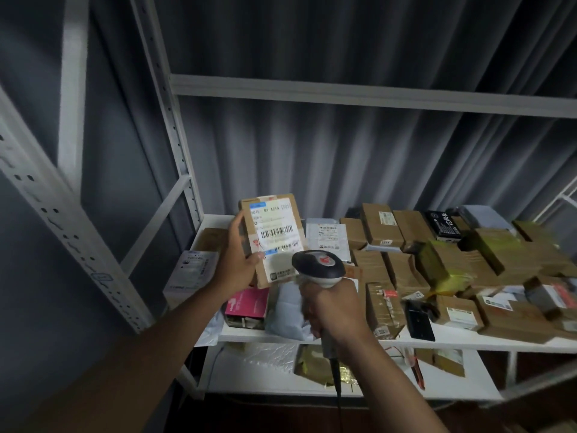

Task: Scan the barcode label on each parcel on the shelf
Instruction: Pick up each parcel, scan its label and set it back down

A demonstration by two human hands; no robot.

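The left hand (239,260) grips a brown cardboard parcel (274,239) above the left end of the white shelf (281,337), its white barcode label (276,232) facing the person. Just below the parcel the right hand (334,310) is wrapped round the handle of a scanner (318,266) — its dark head touches or overlaps the parcel's lower edge. On the shelf lie a pink box (248,306) beneath the held parcel and many brown boxes (402,267) spread toward its right end — a black cable (338,398) hangs from the scanner's handle.
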